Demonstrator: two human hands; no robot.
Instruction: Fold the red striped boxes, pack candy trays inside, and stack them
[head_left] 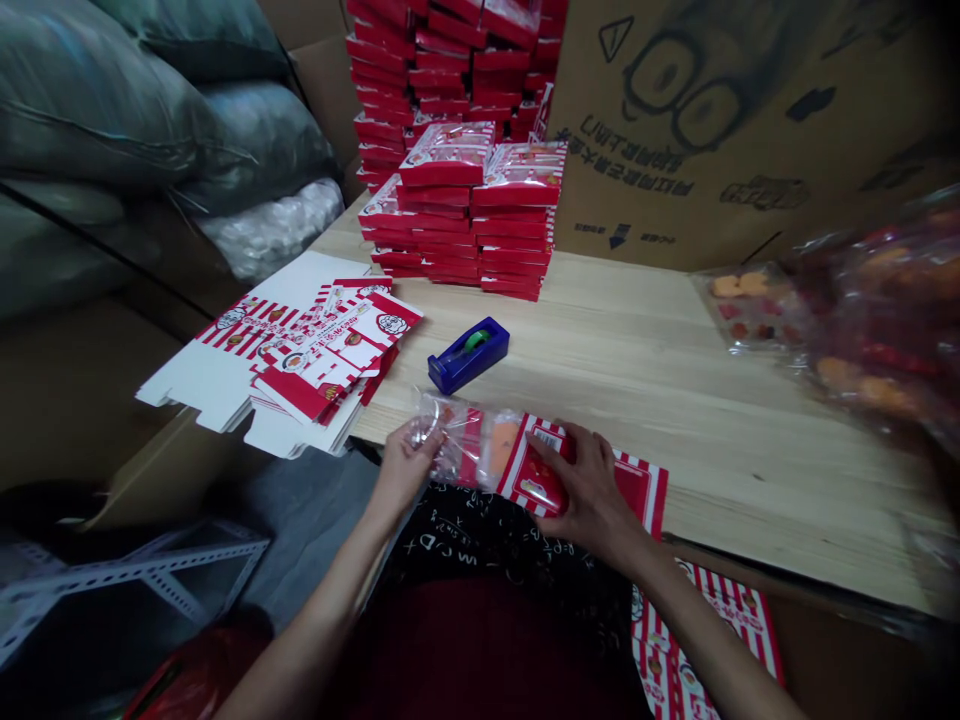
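At the table's near edge my left hand (pixel 409 462) pinches the end of a clear plastic packet (pixel 465 440) that holds red and orange contents. The packet's other end goes into a red-and-white striped carton (pixel 637 485). My right hand (pixel 585 490) grips that carton from above, fingers curled over its open end. Both hands sit just over the front edge of the wooden table (pixel 675 370).
A blue tape dispenser (pixel 469 354) lies just beyond the hands. Flat unfolded cartons (pixel 300 350) are piled at the table's left corner. Stacks of finished red boxes (pixel 480 215) stand at the back. More clear packets (pixel 862 310) lie at the right, and a large cardboard box (pixel 750 110) behind.
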